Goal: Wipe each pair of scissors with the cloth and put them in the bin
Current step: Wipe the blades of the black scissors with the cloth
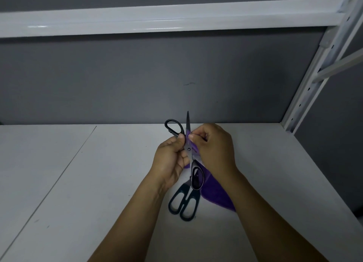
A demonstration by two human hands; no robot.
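Pair one: black-handled scissors point(189, 149) opened wide, raised, one blade pointing up, purple cloth point(214, 193) folded round that blade, tail trailing down-right. Pair two: dark-handled scissors point(183, 201) flat on white surface point(78, 183), blades hidden.

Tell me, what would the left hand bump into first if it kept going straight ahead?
Probably the grey back wall. The left hand, gripping the open scissors, points away over the white table, and nothing shows between them, though depth is hard to judge.
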